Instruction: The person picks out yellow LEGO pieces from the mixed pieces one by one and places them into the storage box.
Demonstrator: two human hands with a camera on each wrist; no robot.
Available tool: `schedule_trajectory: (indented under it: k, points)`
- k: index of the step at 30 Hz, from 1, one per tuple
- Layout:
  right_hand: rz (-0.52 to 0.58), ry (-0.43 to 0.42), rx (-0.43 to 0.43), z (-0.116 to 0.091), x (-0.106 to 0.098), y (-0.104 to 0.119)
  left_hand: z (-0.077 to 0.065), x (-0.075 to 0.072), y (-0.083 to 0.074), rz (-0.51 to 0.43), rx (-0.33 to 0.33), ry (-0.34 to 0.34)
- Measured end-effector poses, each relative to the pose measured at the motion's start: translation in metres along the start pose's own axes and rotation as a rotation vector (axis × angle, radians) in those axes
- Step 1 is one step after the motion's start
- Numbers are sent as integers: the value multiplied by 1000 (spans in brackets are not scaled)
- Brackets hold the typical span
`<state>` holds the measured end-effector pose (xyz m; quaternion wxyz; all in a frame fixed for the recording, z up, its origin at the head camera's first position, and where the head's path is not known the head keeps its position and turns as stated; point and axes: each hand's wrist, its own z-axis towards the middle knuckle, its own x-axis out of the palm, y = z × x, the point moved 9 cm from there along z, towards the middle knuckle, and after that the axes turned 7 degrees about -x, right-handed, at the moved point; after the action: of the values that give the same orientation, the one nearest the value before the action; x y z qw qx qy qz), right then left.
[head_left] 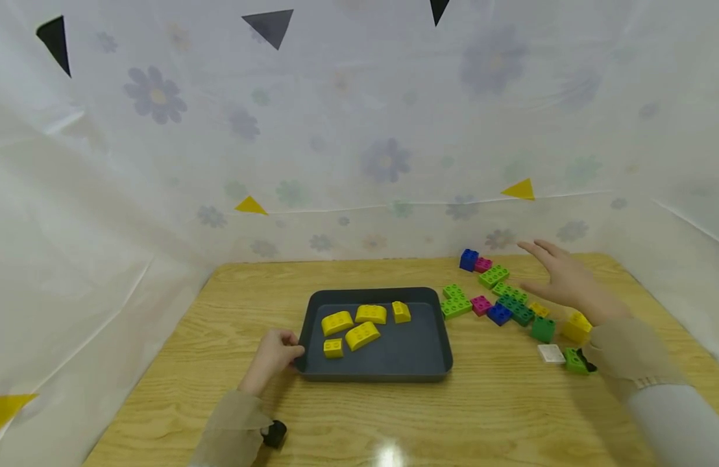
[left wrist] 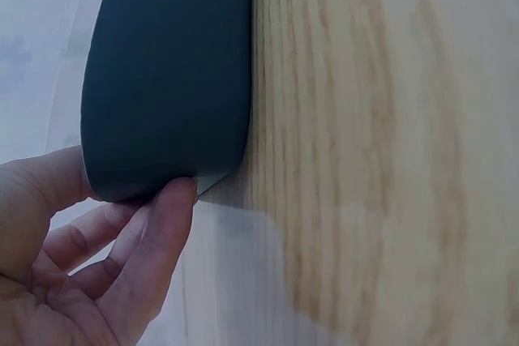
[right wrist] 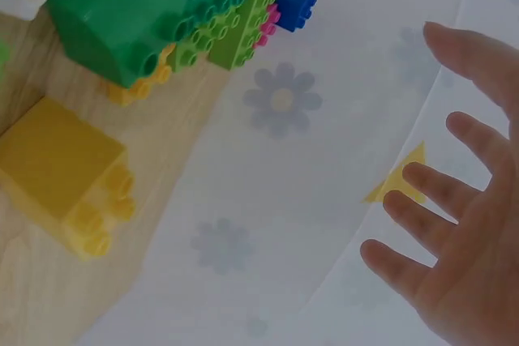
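Observation:
A dark grey tray point(head_left: 403, 347) lies on the wooden table with several yellow toy bricks point(head_left: 362, 335) in it. My left hand point(head_left: 273, 357) holds the tray's near-left side. In the left wrist view, fingers point(left wrist: 166, 232) touch the tray's outer wall point(left wrist: 170, 79), and the thumb goes behind its edge. Over the right part of the table, my right hand point(head_left: 560, 275) hovers with fingers spread and nothing in it. Below it lie a yellow brick point(right wrist: 61, 168) and a green brick point(right wrist: 113, 22), both apart from the hand.
Right of the tray are loose bricks: light green point(head_left: 455, 305), pink point(head_left: 481, 305), blue point(head_left: 499, 314) and white point(head_left: 551, 353). Another blue brick point(head_left: 468, 259) sits near the table's back edge. A flower-patterned white sheet point(head_left: 359, 130) hangs behind the table and at both sides.

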<state>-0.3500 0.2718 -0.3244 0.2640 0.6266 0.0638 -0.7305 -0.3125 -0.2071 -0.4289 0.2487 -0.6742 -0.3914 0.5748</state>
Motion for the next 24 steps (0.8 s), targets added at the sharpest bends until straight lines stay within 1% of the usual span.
schedule_trajectory:
  k: [4, 7, 11, 15, 19, 24]
  points:
    - [40, 36, 52, -18, 8, -23, -1, 1, -1, 5, 0, 0]
    - [38, 73, 85, -31, 15, -36, -1, 1, -1, 1, -1, -2]
    - [37, 119, 104, -45, 26, -49, -1, 0, 0, -6, 1, -5]
    - [59, 142, 92, -56, 40, -58, -2, 0, 0, -6, 2, -2]
    - [104, 149, 92, -63, 51, -62, -2, 0, -1, -4, 3, 0]
    - [141, 155, 112, -68, 56, -66, -2, 0, -1, -2, 3, -5]
